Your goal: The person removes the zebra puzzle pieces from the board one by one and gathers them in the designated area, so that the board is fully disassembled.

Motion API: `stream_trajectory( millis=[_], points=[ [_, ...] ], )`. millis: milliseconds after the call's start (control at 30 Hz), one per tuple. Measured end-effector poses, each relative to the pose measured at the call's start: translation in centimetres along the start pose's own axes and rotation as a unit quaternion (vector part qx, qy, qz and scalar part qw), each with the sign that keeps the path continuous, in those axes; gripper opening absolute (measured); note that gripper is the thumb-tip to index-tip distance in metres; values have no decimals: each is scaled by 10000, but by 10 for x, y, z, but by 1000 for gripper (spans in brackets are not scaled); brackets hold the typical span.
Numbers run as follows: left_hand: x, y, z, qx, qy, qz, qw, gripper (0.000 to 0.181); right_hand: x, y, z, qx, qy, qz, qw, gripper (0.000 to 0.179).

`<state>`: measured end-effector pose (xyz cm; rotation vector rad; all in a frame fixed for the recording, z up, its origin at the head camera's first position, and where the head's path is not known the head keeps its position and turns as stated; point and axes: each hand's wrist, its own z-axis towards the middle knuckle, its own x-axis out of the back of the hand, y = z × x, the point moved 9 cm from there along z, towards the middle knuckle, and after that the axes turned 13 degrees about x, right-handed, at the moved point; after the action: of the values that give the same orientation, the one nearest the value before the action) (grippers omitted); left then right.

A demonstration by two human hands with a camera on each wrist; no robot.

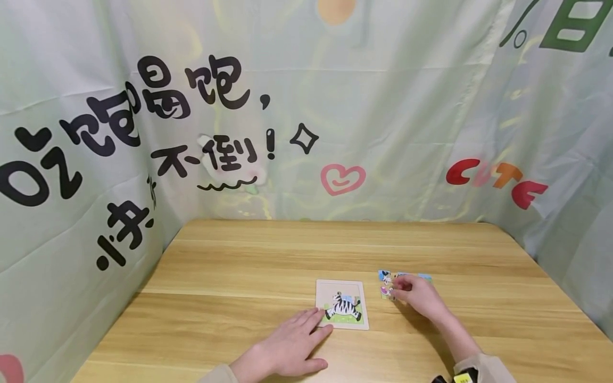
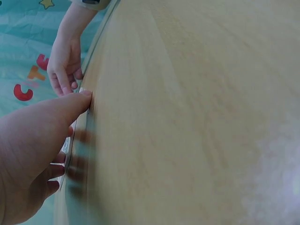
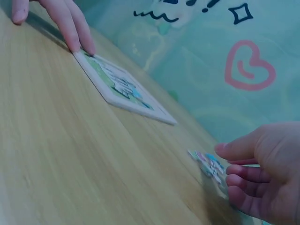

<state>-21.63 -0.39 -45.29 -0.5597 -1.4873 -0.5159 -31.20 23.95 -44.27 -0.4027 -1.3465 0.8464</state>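
A square puzzle tray lies on the table, partly filled with a picture of a zebra's striped body on green grass. My left hand rests flat at its near left corner, fingertips on the frame and thumb spread on the wood. Loose puzzle pieces lie to the right of the tray. Over them is my right hand, its thumb and index finger bent and a little apart, right at a piece with a pink patch. In the right wrist view, the pieces sit just below the thumb; the hand hides some.
The wooden table has printed cloth hanging behind it and at both sides. A dark strap with a yellow label shows at the right wrist.
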Motion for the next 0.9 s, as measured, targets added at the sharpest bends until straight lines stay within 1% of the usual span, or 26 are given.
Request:
stream_trajectory(
  millis=[100,233,400,567,633,733,900],
  points=[
    [0,0,0,8,0,13,10000,68,-2,-9,4,75,86,142,9998,26],
    [0,0,0,8,-24,-1,10000,68,-13,-24,11,210,92,448,9987,25],
    [1,0,0,36,-95,-83,9999,68,-33,-46,19,382,-30,709,9967,23],
    [2,0,1,27,-26,-66,10000,68,-54,-62,22,578,-212,897,9941,22],
    [2,0,1,27,-12,-37,10000,68,-62,-66,23,664,-286,878,9935,21],
    [2,0,2,30,-44,-22,10000,68,-71,-69,23,707,-407,711,9941,21],
    [1,0,1,-3,-55,-46,10000,68,-81,-72,23,851,-624,229,9942,22]
  ],
)
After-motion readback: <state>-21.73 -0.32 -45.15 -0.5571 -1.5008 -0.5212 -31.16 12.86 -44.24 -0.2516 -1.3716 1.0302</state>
